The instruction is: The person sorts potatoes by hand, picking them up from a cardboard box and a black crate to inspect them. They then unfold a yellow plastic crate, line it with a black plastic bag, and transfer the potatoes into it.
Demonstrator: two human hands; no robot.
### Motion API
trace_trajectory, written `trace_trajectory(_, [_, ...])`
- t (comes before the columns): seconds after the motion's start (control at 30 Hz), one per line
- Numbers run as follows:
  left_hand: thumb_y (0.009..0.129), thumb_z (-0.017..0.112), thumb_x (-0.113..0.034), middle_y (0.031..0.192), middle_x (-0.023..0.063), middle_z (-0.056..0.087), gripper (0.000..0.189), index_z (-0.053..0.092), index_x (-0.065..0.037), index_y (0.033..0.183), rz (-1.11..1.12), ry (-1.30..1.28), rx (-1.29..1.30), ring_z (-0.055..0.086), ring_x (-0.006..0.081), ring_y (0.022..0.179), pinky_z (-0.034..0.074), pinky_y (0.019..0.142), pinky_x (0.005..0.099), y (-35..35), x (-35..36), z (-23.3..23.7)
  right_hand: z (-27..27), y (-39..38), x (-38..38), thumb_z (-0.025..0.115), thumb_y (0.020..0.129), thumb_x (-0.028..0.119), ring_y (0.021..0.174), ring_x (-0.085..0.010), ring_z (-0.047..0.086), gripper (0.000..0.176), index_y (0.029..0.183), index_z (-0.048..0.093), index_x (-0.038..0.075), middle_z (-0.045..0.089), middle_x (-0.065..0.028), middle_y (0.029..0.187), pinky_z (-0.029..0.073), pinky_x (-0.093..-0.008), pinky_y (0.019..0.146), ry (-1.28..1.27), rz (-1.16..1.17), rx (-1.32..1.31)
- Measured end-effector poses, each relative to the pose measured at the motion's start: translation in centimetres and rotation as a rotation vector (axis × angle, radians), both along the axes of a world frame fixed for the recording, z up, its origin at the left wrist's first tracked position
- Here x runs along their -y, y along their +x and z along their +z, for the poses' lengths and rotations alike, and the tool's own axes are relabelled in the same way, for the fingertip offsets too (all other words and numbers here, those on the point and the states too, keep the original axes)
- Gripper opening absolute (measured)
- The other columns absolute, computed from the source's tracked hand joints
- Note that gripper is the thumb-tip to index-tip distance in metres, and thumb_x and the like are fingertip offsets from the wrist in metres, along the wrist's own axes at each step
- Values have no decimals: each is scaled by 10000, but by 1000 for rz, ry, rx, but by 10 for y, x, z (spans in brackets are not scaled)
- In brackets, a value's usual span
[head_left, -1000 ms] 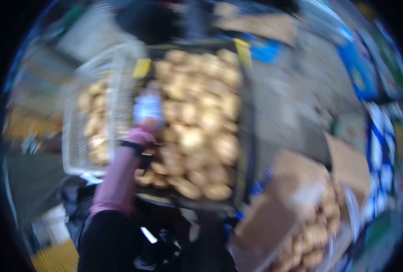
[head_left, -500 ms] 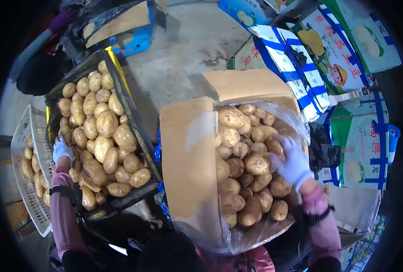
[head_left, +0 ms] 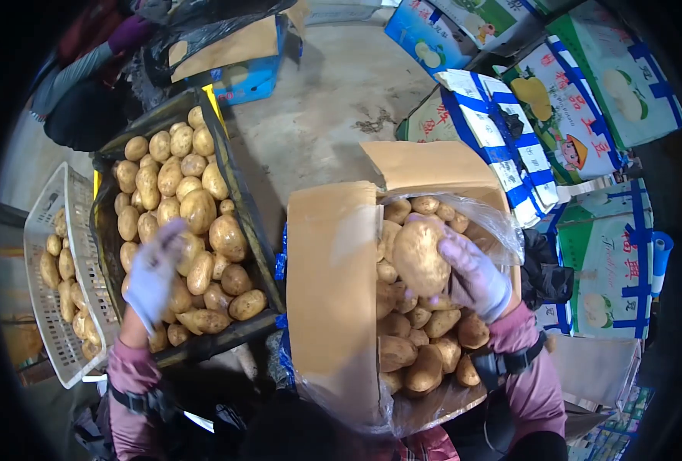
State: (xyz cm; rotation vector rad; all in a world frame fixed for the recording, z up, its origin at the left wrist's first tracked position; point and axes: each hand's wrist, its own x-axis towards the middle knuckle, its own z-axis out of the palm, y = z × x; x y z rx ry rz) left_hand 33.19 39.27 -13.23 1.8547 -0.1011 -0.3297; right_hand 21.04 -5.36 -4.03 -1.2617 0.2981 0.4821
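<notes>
My right hand (head_left: 475, 269) is closed round the side of a large pale potato (head_left: 422, 258), holding it up over the cardboard box (head_left: 333, 292). Under it, several potatoes (head_left: 424, 369) fill the box, which has a clear plastic liner. Over on the left, my left hand (head_left: 155, 273) hovers across the crate (head_left: 268, 323) with the dark lining. Its fingers are blurred and overlap the wet, shiny potatoes (head_left: 198, 211) there, close to a yellowish one. Whether this hand grips a potato I cannot tell.
A white plastic basket (head_left: 53, 338) with potatoes stands at the far left. Behind the crate, another person's sleeve (head_left: 72, 77) shows near a blue box (head_left: 245, 81). Printed cartons (head_left: 610, 269) with blue tape stack up on the right, beside a black plastic bag (head_left: 548, 276).
My right hand has lifted a large potato from the box. My left hand has moved right from the crate's left edge to over its middle. The view has shifted slightly.
</notes>
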Motion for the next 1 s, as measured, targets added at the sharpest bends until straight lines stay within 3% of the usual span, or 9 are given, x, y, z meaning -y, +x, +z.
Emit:
trace_trajectory(0.17, [968,597,-178,1353,140,541,613,337,41,1477,-478,-646,-493,626,175,1048,543,797,262,-64,97,52,38,-21,-54,504,1014,425,946,-223,702,611,1476,378,45,593,-157,1260,569,-280,674,148,-36,-37])
trace_trajectory(0.23, [1044,481,-312,1333,107,548,532,326,-104,1509,-560,-489,-467,650,159,893,561,697,262,-72,119,75,37,-24,-69,489,1027,313,966,-255,698,490,1423,451,25,607,-164,1247,560,-311,758,-543,119,353])
trace_trajectory(0.3, [941,662,-259,1301,134,568,838,125,-124,1571,-600,-890,-1096,700,219,900,561,651,259,-72,126,57,41,-12,-103,466,1017,154,1003,-287,687,365,1340,533,-1,631,-177,1220,541,-343,847,-898,238,622])
trace_trajectory(0.4, [939,683,-324,1193,114,662,727,283,-128,1514,-544,-897,-884,692,168,839,562,645,256,-76,103,57,16,-25,-137,486,915,-65,1045,-310,669,313,1194,622,-26,672,-208,1145,501,-374,949,-783,35,732])
trace_trajectory(0.47, [946,680,-291,1160,98,666,680,325,-95,1492,-442,-1022,-695,670,141,836,559,681,246,-73,75,48,25,-29,-137,562,937,87,1068,-338,635,338,1248,579,-44,636,-210,1209,487,-413,952,-848,85,571])
trace_trajectory(0.67, [898,716,-197,1242,145,618,639,410,-111,1452,329,-329,-64,626,240,1116,534,927,332,47,-37,-47,24,-58,-100,574,955,95,1144,-299,589,261,1181,643,-16,640,-158,1193,453,-387,1009,-1077,183,501])
trace_trajectory(0.73, [872,712,-225,1446,232,447,729,350,-128,1496,458,477,183,472,344,1326,407,1098,403,81,-62,-42,29,-61,-98,578,954,69,1141,-282,581,244,1173,650,-10,639,-145,1199,460,-375,999,-1143,187,439])
trace_trajectory(0.83, [875,656,-244,1570,264,203,762,276,-127,1525,417,767,118,271,423,1432,279,1177,411,137,-110,-119,27,-59,-97,573,962,39,1107,-257,597,223,1163,655,-12,649,-130,1179,472,-356,980,-1154,144,328])
trace_trajectory(1.0, [936,591,-201,1505,198,403,627,341,-69,1495,398,1016,282,412,335,1375,362,1134,391,160,-135,-147,5,-69,-80,551,981,9,1041,-218,626,208,1160,654,-18,681,-128,1121,505,-337,923,-1137,116,279])
